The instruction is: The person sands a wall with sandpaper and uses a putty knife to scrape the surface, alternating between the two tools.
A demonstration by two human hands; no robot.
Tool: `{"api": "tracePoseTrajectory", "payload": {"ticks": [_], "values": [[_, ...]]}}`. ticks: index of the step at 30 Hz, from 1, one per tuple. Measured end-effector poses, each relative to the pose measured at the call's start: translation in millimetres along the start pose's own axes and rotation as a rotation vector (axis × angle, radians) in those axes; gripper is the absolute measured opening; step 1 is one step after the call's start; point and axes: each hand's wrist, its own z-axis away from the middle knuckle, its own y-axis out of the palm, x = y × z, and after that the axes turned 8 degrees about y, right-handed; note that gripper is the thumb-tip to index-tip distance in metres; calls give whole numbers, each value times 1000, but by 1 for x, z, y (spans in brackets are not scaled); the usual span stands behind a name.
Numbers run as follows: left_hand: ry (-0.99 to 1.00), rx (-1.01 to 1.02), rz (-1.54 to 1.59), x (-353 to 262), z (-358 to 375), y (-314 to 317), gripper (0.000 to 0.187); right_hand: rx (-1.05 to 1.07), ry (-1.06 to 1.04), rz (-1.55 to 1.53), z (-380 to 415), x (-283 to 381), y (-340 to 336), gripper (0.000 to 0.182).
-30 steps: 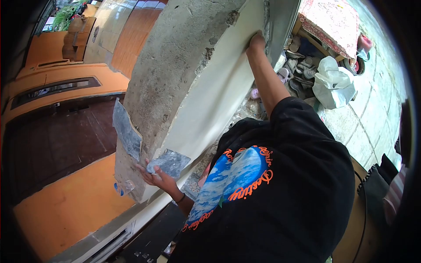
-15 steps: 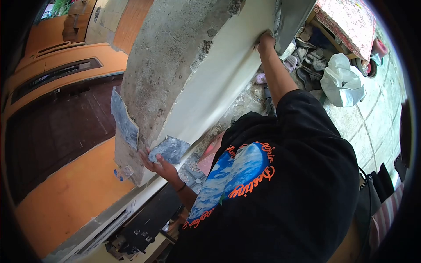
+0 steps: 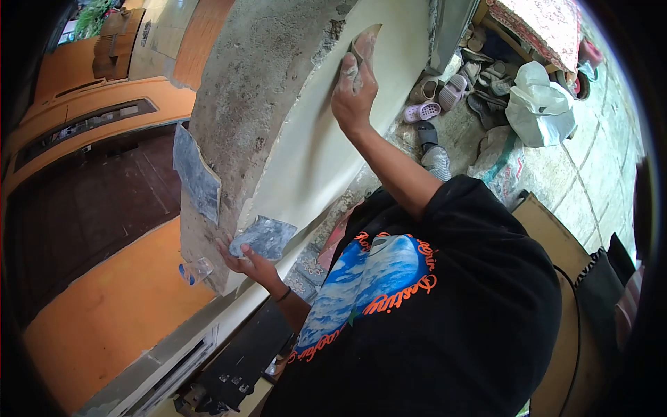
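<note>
My right hand (image 3: pixel 354 97) is closed on a bent piece of sandpaper (image 3: pixel 366 45) and presses it to the smooth white wall face (image 3: pixel 313 146); white dust coats the fingers. Lower down, my left hand (image 3: pixel 251 264) rests by the wall's corner with its thumb over a grey, dust-spotted sheet of sandpaper (image 3: pixel 267 236). Another grey sheet (image 3: pixel 196 174) lies on the rough concrete surface (image 3: pixel 243 90), a short way from my left hand.
A clear plastic cup (image 3: pixel 196 270) stands on the concrete edge near my left hand. Shoes and sandals (image 3: pixel 455 90) crowd the floor, beside a white plastic bag (image 3: pixel 538 104). A patterned cloth (image 3: pixel 538 28) covers something behind them. A brown board (image 3: pixel 552 233) is at the right.
My right hand has come back along the white wall from its far edge, and its sandpaper now shows. My left hand has barely moved.
</note>
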Motion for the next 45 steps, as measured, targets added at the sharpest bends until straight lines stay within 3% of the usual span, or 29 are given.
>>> {"api": "tracePoseTrajectory", "payload": {"ticks": [4, 8, 12, 17, 20, 21, 23, 25, 29, 31, 36, 41, 43, 44, 45], "values": [[44, 57, -220, 2, -3, -6, 70, 120, -107, 47, 25, -4, -4, 44], [122, 87, -363, 5, 1, -9, 70, 16, -93, 20, -13, -13, -3, 41], [163, 61, -402, 10, 1, -7, 69, -45, -147, 48, 18, 7, 8, 39], [192, 69, -389, 16, 2, -8, 70, 148, -193, 50, 72, 23, -1, 39], [210, 74, -371, 12, 1, -10, 70, -7, -87, -1, 29, 5, 2, 40], [210, 71, -347, 11, 2, -11, 70, -26, 86, -2, 15, -5, 5, 40], [204, 68, -349, 11, 3, -12, 70, -4, 91, -40, 7, 4, 5, 36], [207, 64, -345, 11, 2, -10, 70, -39, -122, -19, 31, 10, 14, 35], [222, 62, -371, 13, 2, -10, 69, 257, -77, 53, 105, 22, 2, 48], [235, 68, -386, 16, 2, -10, 69, 264, -16, 29, 114, 18, 4, 49], [239, 40, -395, 15, 2, -9, 66, 121, 59, -36, 76, 14, 19, 51], [208, 55, -392, 15, 0, -10, 69, -99, 107, -181, -35, -12, 27, 52], [197, 54, -393, 14, 0, -7, 68, -24, 449, -118, -85, -16, 11, 50], [211, 35, -381, 11, -1, -7, 65, -5, 462, -104, -90, -24, 10, 50], [226, 14, -367, 9, -1, -8, 62, 20, 374, -340, -91, -23, 9, 50]]}}
